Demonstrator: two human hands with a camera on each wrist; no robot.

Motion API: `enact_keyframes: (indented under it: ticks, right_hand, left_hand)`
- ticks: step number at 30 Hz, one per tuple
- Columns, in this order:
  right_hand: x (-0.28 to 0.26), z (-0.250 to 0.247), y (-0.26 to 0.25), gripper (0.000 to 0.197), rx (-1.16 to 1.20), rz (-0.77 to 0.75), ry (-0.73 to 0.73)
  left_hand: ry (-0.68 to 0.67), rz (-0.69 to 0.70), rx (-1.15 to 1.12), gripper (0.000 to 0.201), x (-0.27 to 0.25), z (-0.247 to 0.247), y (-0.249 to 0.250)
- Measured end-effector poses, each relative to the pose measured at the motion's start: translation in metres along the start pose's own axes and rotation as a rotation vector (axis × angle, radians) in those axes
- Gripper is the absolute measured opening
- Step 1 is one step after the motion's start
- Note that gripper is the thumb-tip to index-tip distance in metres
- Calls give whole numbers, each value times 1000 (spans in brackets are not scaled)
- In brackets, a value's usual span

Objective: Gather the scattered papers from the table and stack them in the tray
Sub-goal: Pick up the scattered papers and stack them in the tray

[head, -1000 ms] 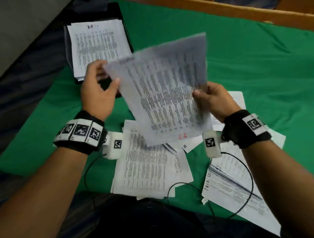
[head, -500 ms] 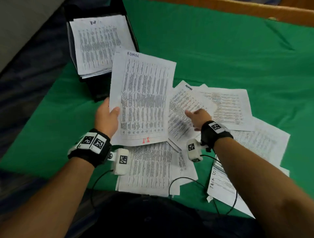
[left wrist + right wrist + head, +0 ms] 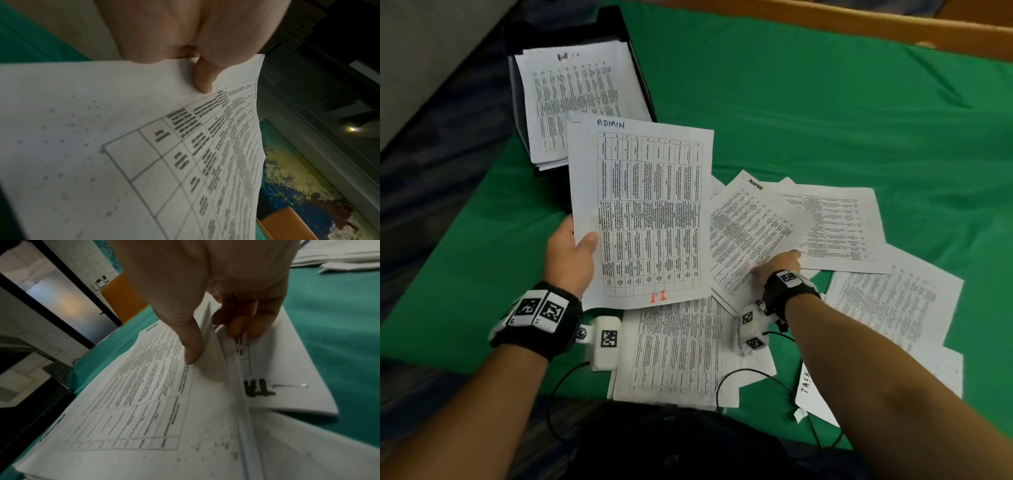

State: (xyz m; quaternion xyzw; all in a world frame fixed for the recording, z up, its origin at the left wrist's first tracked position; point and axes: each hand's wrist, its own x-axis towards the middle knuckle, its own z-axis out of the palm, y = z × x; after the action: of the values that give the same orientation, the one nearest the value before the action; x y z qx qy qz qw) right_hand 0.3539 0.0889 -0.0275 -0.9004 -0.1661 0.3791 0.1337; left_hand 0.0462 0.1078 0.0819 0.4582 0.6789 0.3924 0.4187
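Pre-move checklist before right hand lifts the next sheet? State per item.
1. Left hand pinches the held ADMIN sheet: ok.
2. Right hand has thumb on top and fingers under the second ADMIN sheet: ok.
3. Only one sheet caught: cannot tell.
4. Tray already holds a paper stack with room on top: ok.
5. Wrist cable lies across loose papers: not ok.

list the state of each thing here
tray: holds a paper stack
held sheet: lifted, pinched at its edge by left hand
ADMIN sheet: on the pile, edge pinched by right hand
other papers: scattered on the green cloth
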Motion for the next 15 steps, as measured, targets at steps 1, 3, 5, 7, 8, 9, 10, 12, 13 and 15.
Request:
enact_keyframes:
  ticks: [1,3,5,7,8,9,10,12,13,15]
  right_hand:
    - [0,-2,1,81,13,-6,2]
    - [2,-4,6,58,-4,-40,6]
    - [4,-8,9,39,-15,-109,9]
    - [5,-17,10,30,50,-202,11]
    - [3,-23,10,28,105,-257,3]
    - [1,-29,10,26,173,-312,-4]
    - [-3,-37,8,24,239,-370,-6]
    - [-16,-53,4,22,356,-469,-37]
    - [-25,-62,1,22,411,-514,-82]
    - [-46,-77,-5,25,494,-608,-205]
  left_hand:
    - [3,-1,0,33,0,0,-1]
    - [-4,-4,-4,33,-1,1,-2]
    - [-21,-6,-13,34,-1,1,-4]
    - [-35,-13,-19,34,0,0,-6]
    - [-42,-19,-26,34,1,0,-7]
    - [-50,-27,-37,34,2,-1,-7]
    - [-61,-35,-54,33,3,-2,-6]
    - [-86,-58,-105,34,4,-2,-4]
    - [-98,-70,-127,34,5,-1,-3]
    - [-121,-87,-158,33,7,2,-1]
